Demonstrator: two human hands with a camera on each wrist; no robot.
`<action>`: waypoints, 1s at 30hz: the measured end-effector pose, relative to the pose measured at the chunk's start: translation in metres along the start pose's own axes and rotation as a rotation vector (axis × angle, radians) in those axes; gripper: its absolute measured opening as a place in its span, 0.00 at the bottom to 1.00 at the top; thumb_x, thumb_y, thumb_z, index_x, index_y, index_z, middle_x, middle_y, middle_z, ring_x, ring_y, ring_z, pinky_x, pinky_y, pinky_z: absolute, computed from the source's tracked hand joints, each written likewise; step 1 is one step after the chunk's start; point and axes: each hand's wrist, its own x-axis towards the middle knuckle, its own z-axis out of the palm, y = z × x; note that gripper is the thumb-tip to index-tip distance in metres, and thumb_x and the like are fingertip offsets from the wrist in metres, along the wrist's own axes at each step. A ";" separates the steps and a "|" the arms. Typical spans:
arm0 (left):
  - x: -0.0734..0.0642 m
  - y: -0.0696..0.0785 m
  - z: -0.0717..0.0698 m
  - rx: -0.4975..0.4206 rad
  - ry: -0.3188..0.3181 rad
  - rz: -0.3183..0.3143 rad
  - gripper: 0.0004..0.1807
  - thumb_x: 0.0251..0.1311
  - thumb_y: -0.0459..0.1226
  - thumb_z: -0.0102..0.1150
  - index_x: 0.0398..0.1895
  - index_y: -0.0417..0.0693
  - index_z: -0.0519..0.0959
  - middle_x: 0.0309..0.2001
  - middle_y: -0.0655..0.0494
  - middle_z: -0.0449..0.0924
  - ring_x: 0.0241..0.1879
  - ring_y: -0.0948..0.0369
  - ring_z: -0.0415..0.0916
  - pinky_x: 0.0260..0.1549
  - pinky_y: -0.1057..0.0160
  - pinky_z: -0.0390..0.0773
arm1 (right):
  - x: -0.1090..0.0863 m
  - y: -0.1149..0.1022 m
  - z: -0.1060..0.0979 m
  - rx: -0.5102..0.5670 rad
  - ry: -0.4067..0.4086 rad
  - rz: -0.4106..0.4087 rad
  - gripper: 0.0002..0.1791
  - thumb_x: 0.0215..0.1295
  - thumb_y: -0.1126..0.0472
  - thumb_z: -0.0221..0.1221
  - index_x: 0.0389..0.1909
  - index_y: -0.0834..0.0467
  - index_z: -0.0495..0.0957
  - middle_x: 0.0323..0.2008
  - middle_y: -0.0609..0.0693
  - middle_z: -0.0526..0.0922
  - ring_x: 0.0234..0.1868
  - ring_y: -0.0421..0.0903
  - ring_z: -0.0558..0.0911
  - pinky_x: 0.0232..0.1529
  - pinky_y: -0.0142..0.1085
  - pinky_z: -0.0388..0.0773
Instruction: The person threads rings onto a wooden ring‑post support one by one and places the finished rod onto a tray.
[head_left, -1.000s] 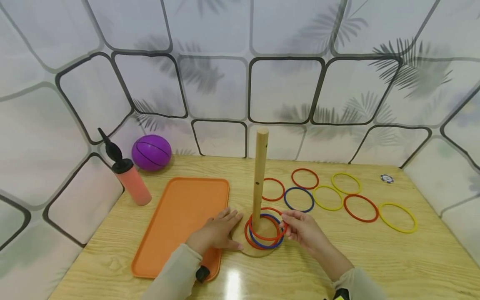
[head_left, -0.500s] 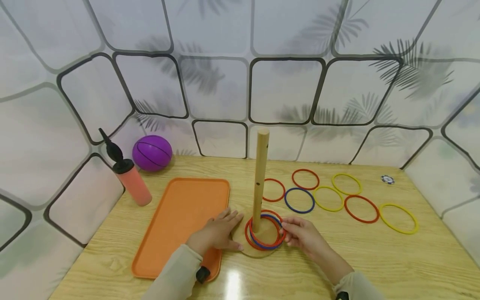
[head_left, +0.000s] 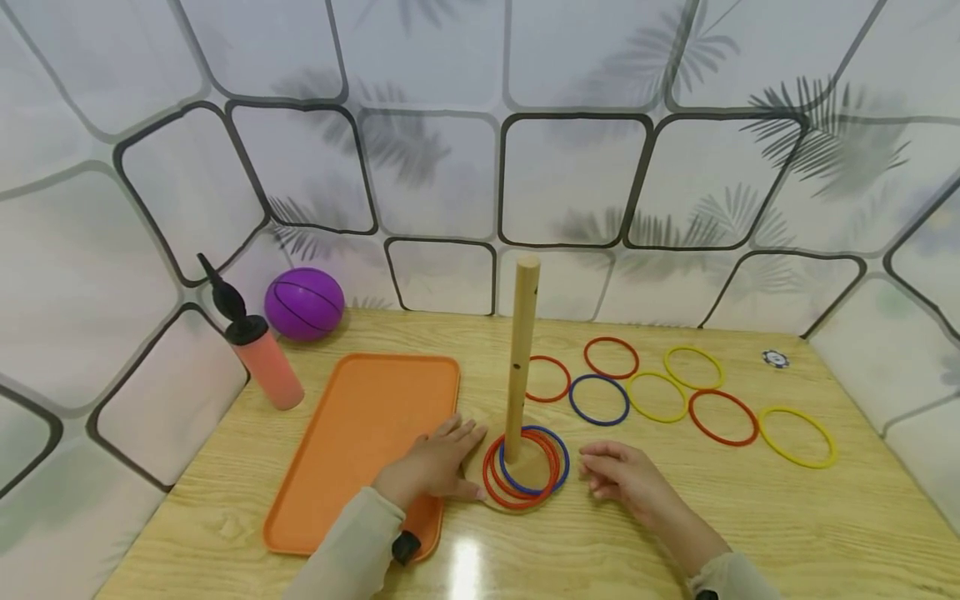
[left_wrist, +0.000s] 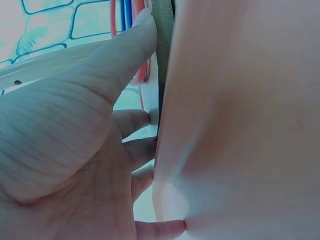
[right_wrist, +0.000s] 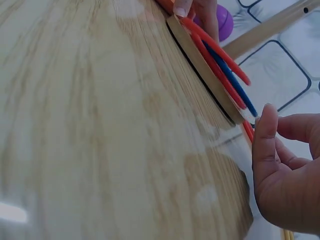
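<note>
A wooden peg [head_left: 521,358] stands upright on a round wooden base [right_wrist: 200,70]. Two red rings and a blue ring [head_left: 567,468] lie around its foot, overlapping and off-centre. In the right wrist view the upper red ring [right_wrist: 225,54] tilts up from the others. My left hand [head_left: 431,467] rests flat with fingers spread, its thumb and fingertips at the base's left side, over the edge of an orange tray [head_left: 360,433]. Just right of the rings, my right hand [head_left: 626,479] is apart from them, fingers slightly bent and holding nothing.
Several loose rings lie at the back right, among them a red ring [head_left: 723,417], a blue ring [head_left: 599,400] and a yellow ring [head_left: 797,437]. A poker chip [head_left: 776,359] lies beyond them. A purple ball [head_left: 304,304] and a pink hand pump [head_left: 266,362] stand at the back left.
My right hand has lowered the red ring over the peg's foot, let go and drawn back to the right. That ring has shifted left and toward me. My left hand stays in place.
</note>
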 end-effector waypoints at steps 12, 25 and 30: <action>0.003 -0.004 -0.001 0.016 0.002 0.010 0.50 0.48 0.56 0.67 0.73 0.50 0.57 0.72 0.49 0.54 0.73 0.50 0.43 0.60 0.35 0.55 | 0.001 -0.017 -0.029 -0.130 0.120 -0.066 0.17 0.67 0.66 0.55 0.51 0.74 0.69 0.30 0.49 0.80 0.25 0.39 0.78 0.25 0.31 0.78; 0.002 -0.003 -0.003 -0.024 -0.014 0.013 0.54 0.44 0.55 0.71 0.73 0.49 0.56 0.72 0.48 0.54 0.73 0.50 0.41 0.60 0.34 0.54 | 0.027 -0.016 -0.051 -0.366 0.149 -0.097 0.30 0.64 0.62 0.60 0.65 0.68 0.63 0.24 0.51 0.75 0.21 0.42 0.76 0.23 0.33 0.77; 0.001 -0.003 -0.002 -0.015 -0.009 0.016 0.54 0.43 0.56 0.71 0.73 0.49 0.56 0.72 0.48 0.54 0.73 0.50 0.42 0.59 0.34 0.55 | 0.034 -0.014 -0.051 -0.493 0.135 -0.105 0.29 0.62 0.59 0.62 0.63 0.63 0.69 0.16 0.49 0.69 0.14 0.41 0.69 0.16 0.32 0.71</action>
